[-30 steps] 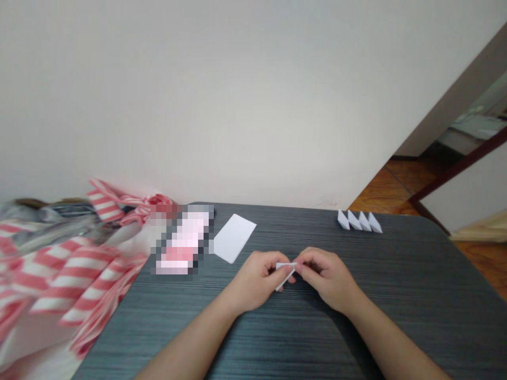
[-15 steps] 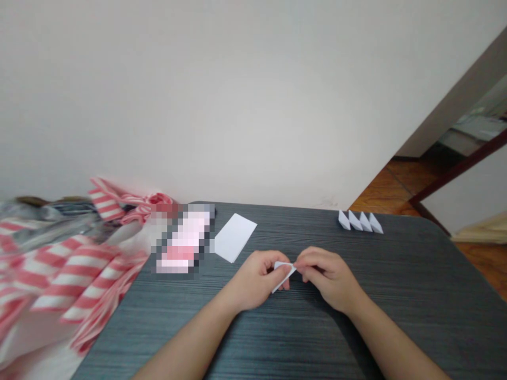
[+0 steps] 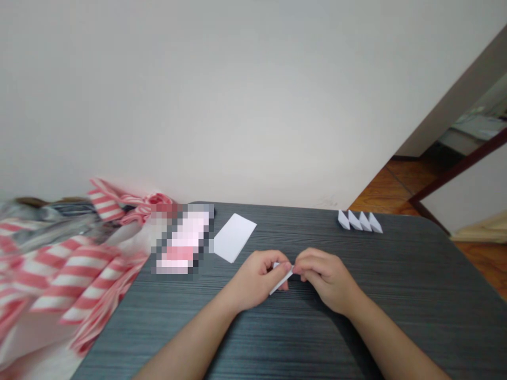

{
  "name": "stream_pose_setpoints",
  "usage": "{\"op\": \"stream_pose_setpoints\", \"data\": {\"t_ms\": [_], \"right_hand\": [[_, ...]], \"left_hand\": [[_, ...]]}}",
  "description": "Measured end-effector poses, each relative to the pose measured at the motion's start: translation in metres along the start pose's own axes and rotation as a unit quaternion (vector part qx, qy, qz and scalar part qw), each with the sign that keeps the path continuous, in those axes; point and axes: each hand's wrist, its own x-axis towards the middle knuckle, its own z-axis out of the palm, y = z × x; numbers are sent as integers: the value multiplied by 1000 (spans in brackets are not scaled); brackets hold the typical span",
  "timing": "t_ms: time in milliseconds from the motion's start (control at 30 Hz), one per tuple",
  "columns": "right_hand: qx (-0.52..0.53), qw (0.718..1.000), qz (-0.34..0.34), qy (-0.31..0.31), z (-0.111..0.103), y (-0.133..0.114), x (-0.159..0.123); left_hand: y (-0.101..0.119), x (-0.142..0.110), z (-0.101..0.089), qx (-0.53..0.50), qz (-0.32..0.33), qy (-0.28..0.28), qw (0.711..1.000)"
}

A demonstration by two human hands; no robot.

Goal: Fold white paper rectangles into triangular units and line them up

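Note:
A small piece of folded white paper (image 3: pixel 280 282) is held between my two hands above the dark table. My left hand (image 3: pixel 263 277) is closed on it, the thumb lying across its face and the fingers behind. The fingertips of my right hand (image 3: pixel 325 274) pinch its right corner. Much of the paper is hidden by my fingers. Beyond my left hand lie flat white paper sheets (image 3: pixel 235 237). Several folded white paper pieces (image 3: pixel 360 221) stand in a row at the table's back right.
The dark wood-grain table (image 3: pixel 253 343) meets a pale wall (image 3: pixel 253 105). A pixelated object, pink and white with dark edges (image 3: pixel 184 237), lies at the back left. Red-and-white striped cloth (image 3: pixel 87 269) is heaped left of the table. A doorway and tiled floor (image 3: pixel 380 184) show at right.
The folded paper has tilted slightly, so less of its upper face shows. My right fingertips have shifted a little on its corner. Both hands stay in nearly the same place.

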Motion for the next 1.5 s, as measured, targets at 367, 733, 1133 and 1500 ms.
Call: {"op": "stream_pose_setpoints", "data": {"t_ms": [367, 733, 1133, 1500], "right_hand": [[49, 986, 159, 30, 5, -2, -3], [-30, 990, 134, -18, 4, -6, 3], [-42, 992, 112, -31, 4, -9, 4], [-40, 993, 109, -29, 3, -7, 3]], "left_hand": [[-4, 1, 1, 36, 22, 23, 999], [2, 1, 2, 37, 22, 11, 999], [2, -1, 0, 76, 27, -3, 997], [1, 0, 0, 77, 32, -4, 996]]}}
